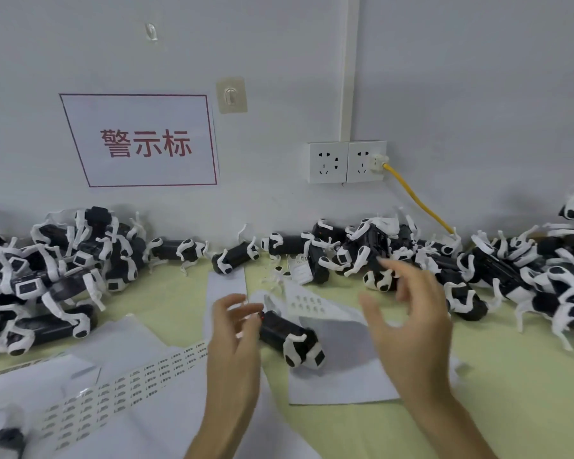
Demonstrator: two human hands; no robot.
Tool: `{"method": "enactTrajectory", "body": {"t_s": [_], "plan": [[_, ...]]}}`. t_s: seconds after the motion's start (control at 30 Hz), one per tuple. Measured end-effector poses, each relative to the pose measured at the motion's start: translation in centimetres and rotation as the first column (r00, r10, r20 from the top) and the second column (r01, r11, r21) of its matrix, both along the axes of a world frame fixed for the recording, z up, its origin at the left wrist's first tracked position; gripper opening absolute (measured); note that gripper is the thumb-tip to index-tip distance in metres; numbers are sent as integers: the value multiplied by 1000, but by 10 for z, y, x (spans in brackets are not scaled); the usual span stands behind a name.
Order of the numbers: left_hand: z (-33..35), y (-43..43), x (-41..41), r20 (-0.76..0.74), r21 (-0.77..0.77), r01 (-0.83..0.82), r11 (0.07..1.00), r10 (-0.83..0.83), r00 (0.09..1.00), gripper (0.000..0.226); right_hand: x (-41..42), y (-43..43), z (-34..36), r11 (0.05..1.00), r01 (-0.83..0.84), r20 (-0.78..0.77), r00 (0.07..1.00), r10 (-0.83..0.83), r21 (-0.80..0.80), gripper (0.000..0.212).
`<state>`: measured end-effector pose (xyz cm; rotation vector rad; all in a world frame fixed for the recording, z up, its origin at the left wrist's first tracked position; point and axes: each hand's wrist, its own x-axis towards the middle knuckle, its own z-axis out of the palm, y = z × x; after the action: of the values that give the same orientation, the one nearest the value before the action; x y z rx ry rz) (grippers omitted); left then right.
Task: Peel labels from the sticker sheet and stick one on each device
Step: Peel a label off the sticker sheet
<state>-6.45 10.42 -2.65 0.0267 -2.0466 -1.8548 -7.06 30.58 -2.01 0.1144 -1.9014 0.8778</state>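
Note:
A black and white device (290,339) lies on white paper at the table's middle. My left hand (234,346) is at its left end, fingers curled loosely against the device's black tip. My right hand (408,329) hovers to the right of it, fingers spread and blurred, holding nothing. A long strip of small labels, the sticker sheet (123,389), runs across the lower left. A second sheet with small labels (307,304) curls up behind the device.
Piles of the same devices lie along the wall at the left (57,270) and at the right (497,270). A wall socket (347,162) with a yellow cable (418,200) sits above them. Loose white paper sheets (342,385) cover the yellowish table (511,392).

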Motion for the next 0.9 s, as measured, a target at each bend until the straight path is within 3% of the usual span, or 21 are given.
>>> {"method": "enactTrajectory", "body": {"t_s": [0.03, 0.1, 0.2, 0.27, 0.4, 0.53, 0.63, 0.7, 0.73, 0.8, 0.9], "plan": [[-2, 0, 0, -14, -186, 50, 981, -53, 998, 32, -2, 6, 0, 995, 2, 6, 1000, -1, -96, 49], [-8, 0, 0, 1, -512, 143, 847, -166, 986, 38, -5, 12, -2, 967, -95, 110, 986, 124, -236, 47], [-19, 3, -1, 93, -789, 216, 576, -236, 967, 68, -7, 7, -9, 935, -235, 300, 902, 312, -267, 58], [-23, 4, -3, 102, -834, 193, 517, -199, 975, 72, -8, 3, -14, 938, -271, 396, 854, 337, -216, 70], [-24, 3, -9, -10, -892, 60, 448, -152, 988, 53, -11, 3, -18, 941, -311, 428, 838, 339, -134, 92], [-25, -2, -11, -35, -882, 66, 467, -203, 978, 41, -11, 6, -17, 933, -323, 460, 812, 358, -157, 95], [-24, 2, -6, -114, -618, 80, 782, -191, 975, 34, -10, 3, -16, 923, -337, 417, 823, 385, -186, 93], [-14, 5, -4, -91, -228, 108, 968, -132, 987, 19, -7, 0, -14, 890, -393, 366, 813, 454, -232, 93], [-8, 5, -4, -60, 8, 137, 991, -136, 989, 15, -5, -2, -13, 875, -427, 347, 803, 483, -230, 96], [-1, 0, -7, 10, 374, 239, 896, -262, 965, 37, -1, -7, -12, 848, -490, 349, 773, 529, -201, 103], [5, -5, -3, -26, 527, 402, 749, -458, 889, 45, 2, -13, -13, 815, -536, 391, 718, 577, -218, 106]]}}
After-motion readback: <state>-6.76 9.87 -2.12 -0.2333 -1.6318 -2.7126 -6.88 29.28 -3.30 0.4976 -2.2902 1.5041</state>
